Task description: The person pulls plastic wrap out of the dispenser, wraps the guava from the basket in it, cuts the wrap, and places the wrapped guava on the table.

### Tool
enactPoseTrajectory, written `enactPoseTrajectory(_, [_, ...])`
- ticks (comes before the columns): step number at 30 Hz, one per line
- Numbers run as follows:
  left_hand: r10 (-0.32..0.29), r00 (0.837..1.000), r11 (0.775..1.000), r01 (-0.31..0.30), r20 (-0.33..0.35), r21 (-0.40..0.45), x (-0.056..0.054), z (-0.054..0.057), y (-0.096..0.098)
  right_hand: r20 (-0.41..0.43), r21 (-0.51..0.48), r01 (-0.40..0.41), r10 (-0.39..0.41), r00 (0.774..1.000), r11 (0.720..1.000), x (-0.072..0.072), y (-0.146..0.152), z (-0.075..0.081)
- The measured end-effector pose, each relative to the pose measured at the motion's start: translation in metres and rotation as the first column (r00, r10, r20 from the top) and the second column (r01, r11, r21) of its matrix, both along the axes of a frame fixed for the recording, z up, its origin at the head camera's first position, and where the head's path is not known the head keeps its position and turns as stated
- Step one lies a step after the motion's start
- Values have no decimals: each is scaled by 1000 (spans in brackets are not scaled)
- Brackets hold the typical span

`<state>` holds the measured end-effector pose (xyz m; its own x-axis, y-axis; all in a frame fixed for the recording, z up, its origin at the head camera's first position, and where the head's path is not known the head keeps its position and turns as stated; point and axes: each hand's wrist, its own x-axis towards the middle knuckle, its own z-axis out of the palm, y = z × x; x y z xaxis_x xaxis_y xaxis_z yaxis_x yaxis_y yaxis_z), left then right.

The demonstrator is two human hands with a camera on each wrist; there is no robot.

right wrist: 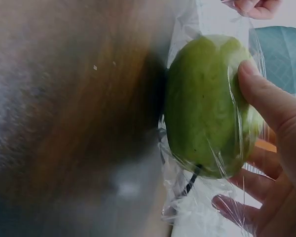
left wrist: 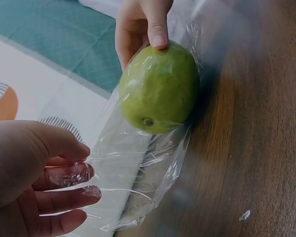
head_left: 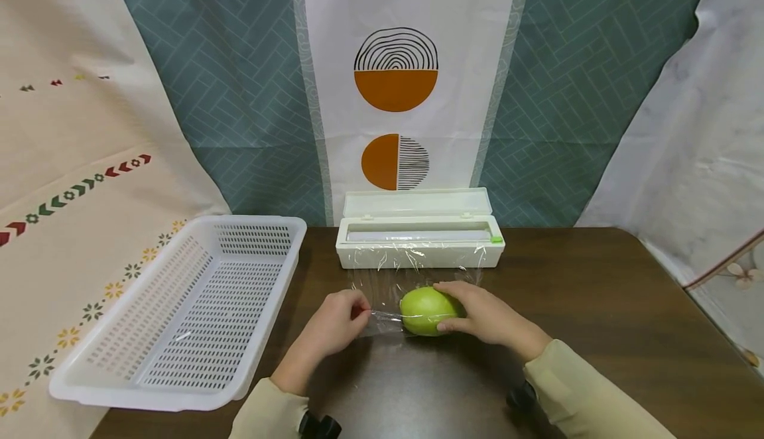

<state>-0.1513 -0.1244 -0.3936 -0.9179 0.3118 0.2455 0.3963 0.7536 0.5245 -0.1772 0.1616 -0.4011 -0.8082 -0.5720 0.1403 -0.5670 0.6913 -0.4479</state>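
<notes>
A smooth, oval green fruit (head_left: 428,311) lies on the table with clear plastic wrap (left wrist: 153,163) drawn over it. The right hand (head_left: 486,314) grips the fruit through the film, its thumb (right wrist: 269,96) on the near side. To the left, the left hand (head_left: 338,321) pinches the film's edge between thumb and forefinger. A dark stem (right wrist: 191,181) shows at one end of the fruit in the right wrist view. Behind both hands stands a white wrap dispenser box (head_left: 420,254), lid raised, and the film runs from it to the fruit.
On the left stands a white plastic basket (head_left: 274,280) with slotted walls. A green slide cutter (head_left: 497,239) sits at the dispenser's right end. The brown wooden table (head_left: 597,313) ends at patterned cloths behind and at both sides.
</notes>
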Motion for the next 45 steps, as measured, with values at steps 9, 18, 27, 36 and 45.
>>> enactPoseTrajectory(9, [19,1000,999,-18,-10,37,-1,2,3,77,-77,-27,33,997,997,-16,1,6])
enactPoseTrajectory(18, [63,993,996,-57,-96,67,1,15,14,195,-47,-40,49,980,998,-36,-2,17])
enactPoseTrajectory(27, [-158,924,981,106,-348,-164,6,20,47,349,-93,-75,104,931,993,-50,-3,27])
enactPoseTrajectory(36, [-241,961,843,137,-136,-520,4,9,85,370,-106,-140,169,914,985,-57,-1,26])
enactPoseTrajectory(45, [-227,956,843,97,-187,-529,-8,3,93,393,-131,-126,168,904,983,-65,3,20])
